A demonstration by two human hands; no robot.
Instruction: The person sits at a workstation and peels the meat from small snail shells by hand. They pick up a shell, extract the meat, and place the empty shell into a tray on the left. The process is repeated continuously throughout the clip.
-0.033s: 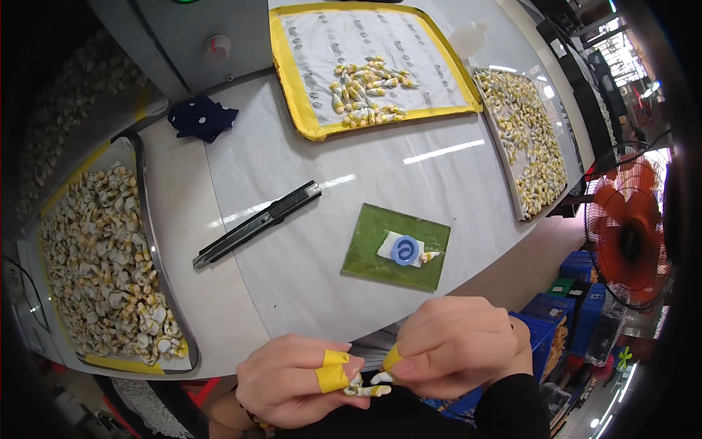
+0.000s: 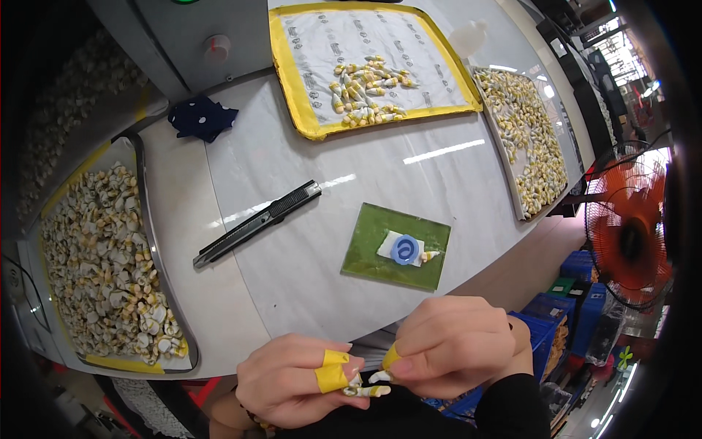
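A white table (image 2: 307,241) fills most of the view, curving away toward the rim; on its left edge sits a long tray (image 2: 146,219) heaped with small white-and-yellow pieces (image 2: 102,263); at the far side lies a yellow-bordered tray (image 2: 289,88) with a smaller cluster of the same kind of pieces (image 2: 365,91) near its middle; a third tray of pieces (image 2: 530,146) runs along the right edge. Off the table to the right stands an orange fan (image 2: 632,245), with blue crates (image 2: 578,322) below it.

Near the table's middle a black utility knife (image 2: 256,223) lies diagonally, well apart from a green cutting mat (image 2: 396,247); on the mat rests a white scrap with a blue ring (image 2: 404,249) on top of it. A dark blue cloth (image 2: 202,117) is bunched near the far left corner.

At the near edge, below the mat, the left hand (image 2: 292,380) and right hand (image 2: 450,347) meet (both with yellow tape wrapped round fingertips); their fingers are curled and pinched together on a small white-and-yellow piece (image 2: 369,388), held between the two hands just off the table's edge.
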